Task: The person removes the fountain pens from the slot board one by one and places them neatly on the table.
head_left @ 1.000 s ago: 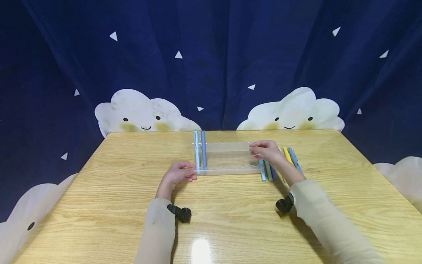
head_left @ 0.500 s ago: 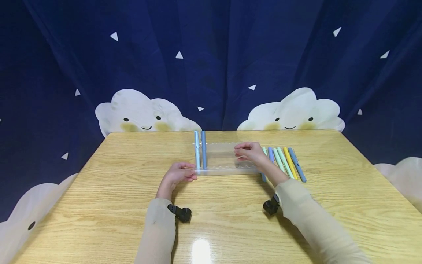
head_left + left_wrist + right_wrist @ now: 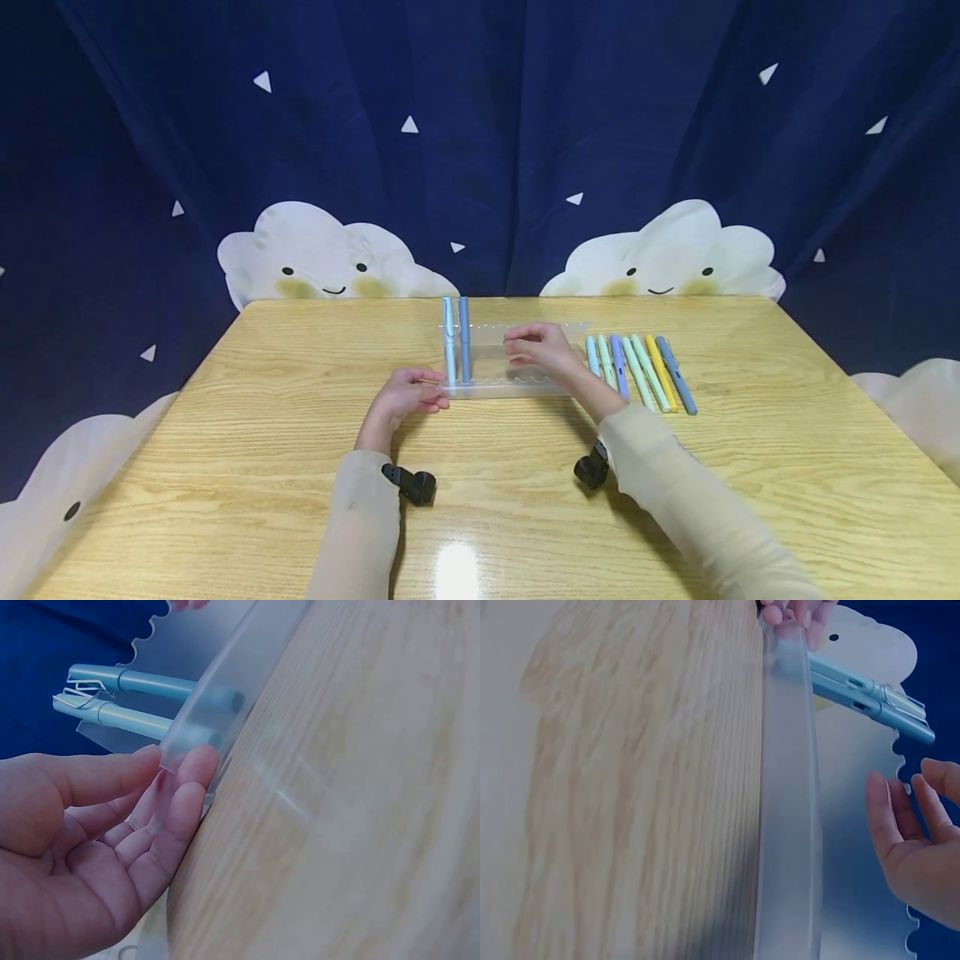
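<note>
My left hand (image 3: 411,393) pinches the near left corner of a clear pen rack (image 3: 517,388) between thumb and fingers, as the left wrist view shows up close. At the rack's left end, a light blue pen (image 3: 450,350) and a darker blue pen (image 3: 465,342) lean side by side in the notches, clips toward the top. Above the middle of the rack is my right hand (image 3: 543,348), to the right of both pens. In the right wrist view its fingers (image 3: 881,814) are loosely bent, with a gap to the thumb and nothing between them.
Several pens lie in a row on the wooden table (image 3: 495,517) right of the rack, among them a purple pen (image 3: 619,367), a yellow pen (image 3: 660,371) and a blue pen (image 3: 677,375). A dark blue curtain (image 3: 480,150) with clouds hangs behind the table.
My right hand has moved left, from the rack's right end to above its middle, uncovering the row of pens. The left hand and the two racked pens have stayed put.
</note>
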`<action>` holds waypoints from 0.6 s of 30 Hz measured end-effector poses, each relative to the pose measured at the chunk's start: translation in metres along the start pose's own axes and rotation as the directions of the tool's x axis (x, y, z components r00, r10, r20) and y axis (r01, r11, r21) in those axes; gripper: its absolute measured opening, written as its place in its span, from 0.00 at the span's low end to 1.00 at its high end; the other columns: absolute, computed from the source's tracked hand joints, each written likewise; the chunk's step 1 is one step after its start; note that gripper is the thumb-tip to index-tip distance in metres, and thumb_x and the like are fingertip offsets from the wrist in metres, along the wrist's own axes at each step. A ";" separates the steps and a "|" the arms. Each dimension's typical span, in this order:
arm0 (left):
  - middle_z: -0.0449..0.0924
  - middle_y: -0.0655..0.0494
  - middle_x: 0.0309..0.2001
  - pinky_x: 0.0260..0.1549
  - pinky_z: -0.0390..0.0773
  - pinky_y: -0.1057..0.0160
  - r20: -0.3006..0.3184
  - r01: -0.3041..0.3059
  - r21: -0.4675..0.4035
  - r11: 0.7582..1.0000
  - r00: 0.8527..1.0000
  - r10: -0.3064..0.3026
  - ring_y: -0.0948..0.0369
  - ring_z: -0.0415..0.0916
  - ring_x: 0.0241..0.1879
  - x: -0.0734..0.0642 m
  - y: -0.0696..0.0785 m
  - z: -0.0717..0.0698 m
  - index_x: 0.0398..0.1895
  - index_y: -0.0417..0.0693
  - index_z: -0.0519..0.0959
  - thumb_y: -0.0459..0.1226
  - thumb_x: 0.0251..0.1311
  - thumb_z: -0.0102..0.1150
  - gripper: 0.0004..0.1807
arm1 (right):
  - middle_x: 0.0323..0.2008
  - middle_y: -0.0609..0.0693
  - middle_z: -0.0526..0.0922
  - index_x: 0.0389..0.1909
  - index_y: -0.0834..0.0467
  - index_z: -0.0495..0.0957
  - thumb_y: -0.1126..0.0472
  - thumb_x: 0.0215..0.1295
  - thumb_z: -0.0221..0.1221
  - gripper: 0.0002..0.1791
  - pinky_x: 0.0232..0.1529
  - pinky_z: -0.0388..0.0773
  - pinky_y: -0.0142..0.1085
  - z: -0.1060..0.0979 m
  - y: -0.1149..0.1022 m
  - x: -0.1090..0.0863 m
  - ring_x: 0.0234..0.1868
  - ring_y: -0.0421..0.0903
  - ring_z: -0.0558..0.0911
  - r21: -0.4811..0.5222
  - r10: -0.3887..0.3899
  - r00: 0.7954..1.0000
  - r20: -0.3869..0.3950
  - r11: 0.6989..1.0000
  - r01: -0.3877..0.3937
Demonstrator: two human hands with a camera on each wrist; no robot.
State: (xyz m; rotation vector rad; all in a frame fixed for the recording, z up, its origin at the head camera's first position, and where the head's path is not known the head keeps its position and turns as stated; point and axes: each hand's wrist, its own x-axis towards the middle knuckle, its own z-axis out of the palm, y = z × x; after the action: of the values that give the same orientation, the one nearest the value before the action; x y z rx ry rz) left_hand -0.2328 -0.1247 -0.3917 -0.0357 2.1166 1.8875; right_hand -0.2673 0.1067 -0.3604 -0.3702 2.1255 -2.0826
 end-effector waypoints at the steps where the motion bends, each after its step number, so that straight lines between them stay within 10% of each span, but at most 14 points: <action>1: 0.79 0.45 0.26 0.29 0.78 0.65 0.004 -0.004 0.002 1.000 1.000 0.004 0.59 0.79 0.26 0.000 0.000 0.000 0.47 0.26 0.70 0.24 0.58 0.49 0.14 | 0.31 0.56 0.79 0.43 0.83 0.67 0.76 0.56 0.52 0.15 0.35 0.78 0.37 0.002 0.001 0.001 0.30 0.43 0.79 0.001 -0.008 1.000 0.007 1.000 0.008; 18: 0.79 0.45 0.26 0.27 0.78 0.66 -0.002 0.005 -0.019 1.000 1.000 -0.005 0.59 0.78 0.25 0.001 0.000 -0.001 0.47 0.27 0.70 0.25 0.58 0.49 0.14 | 0.44 0.66 0.75 0.44 0.79 0.70 0.73 0.58 0.53 0.15 0.45 0.72 0.49 0.034 0.006 0.012 0.40 0.50 0.78 -0.022 -0.034 0.998 0.050 0.999 0.036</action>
State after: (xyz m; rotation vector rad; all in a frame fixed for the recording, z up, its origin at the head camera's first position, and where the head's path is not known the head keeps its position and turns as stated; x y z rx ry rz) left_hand -0.2335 -0.1251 -0.3914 -0.0473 2.0983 1.9058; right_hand -0.2696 0.0706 -0.3662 -0.4602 2.1318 -2.0467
